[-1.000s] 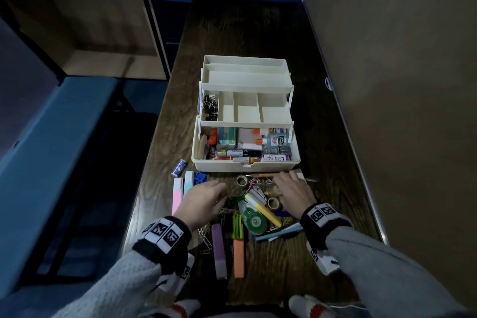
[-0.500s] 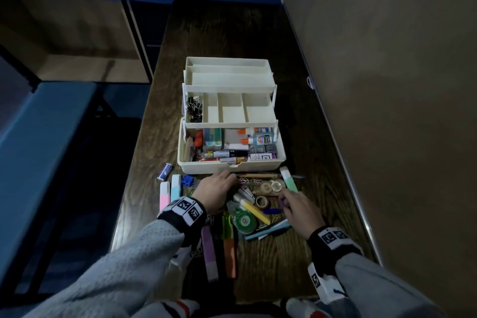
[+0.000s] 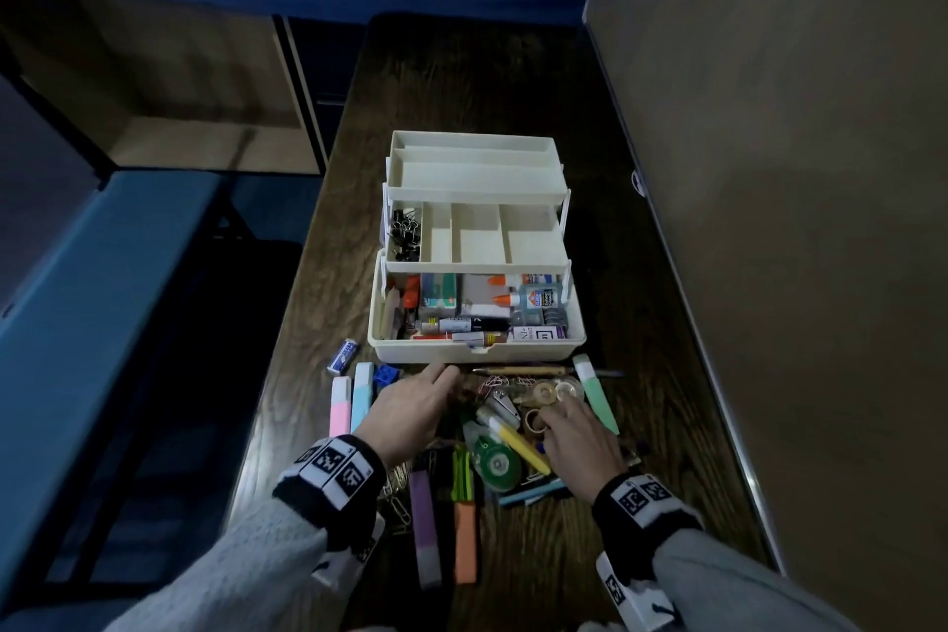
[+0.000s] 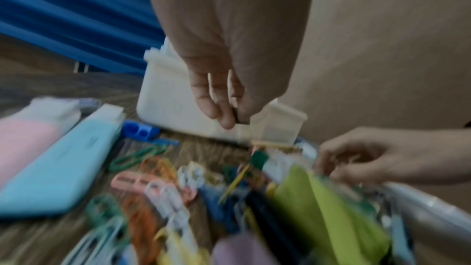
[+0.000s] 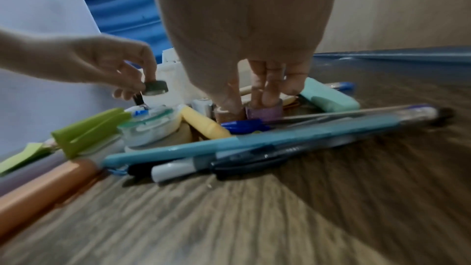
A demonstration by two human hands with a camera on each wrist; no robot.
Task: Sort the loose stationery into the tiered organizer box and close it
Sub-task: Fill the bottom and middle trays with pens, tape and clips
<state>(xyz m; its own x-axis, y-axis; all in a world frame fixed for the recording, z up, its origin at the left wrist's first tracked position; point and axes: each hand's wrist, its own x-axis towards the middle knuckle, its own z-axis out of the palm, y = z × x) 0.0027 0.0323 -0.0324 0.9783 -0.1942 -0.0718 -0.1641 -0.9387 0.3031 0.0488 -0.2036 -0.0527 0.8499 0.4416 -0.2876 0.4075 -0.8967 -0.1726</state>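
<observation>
The cream tiered organizer box (image 3: 477, 350) stands open on the dark wooden table, its trays stepped back. Black binder clips (image 3: 408, 231) fill the middle tray's left cell, and glue and markers fill the bottom. My left hand (image 3: 443, 377) hovers just in front of the box and pinches a small dark tape roll (image 5: 155, 88) above the pile. My right hand (image 3: 551, 418) reaches down into the loose pile. Its fingers (image 5: 270, 93) pinch a small purple tape roll (image 5: 265, 112), and the thumb rests on a tan roll (image 5: 225, 115) beside it.
Pink (image 3: 339, 405), light blue (image 3: 361, 395), purple (image 3: 426, 529), orange (image 3: 465, 544) and mint (image 3: 597, 398) highlighters lie around the pile, with a green correction tape (image 3: 495, 462), pens (image 5: 254, 144) and paper clips (image 3: 397, 493). A beige wall (image 3: 769, 221) borders the table's right side.
My left hand has moved forward to the box's front and lifted the dark roll. My right hand has drawn back from the box to the small tape rolls.
</observation>
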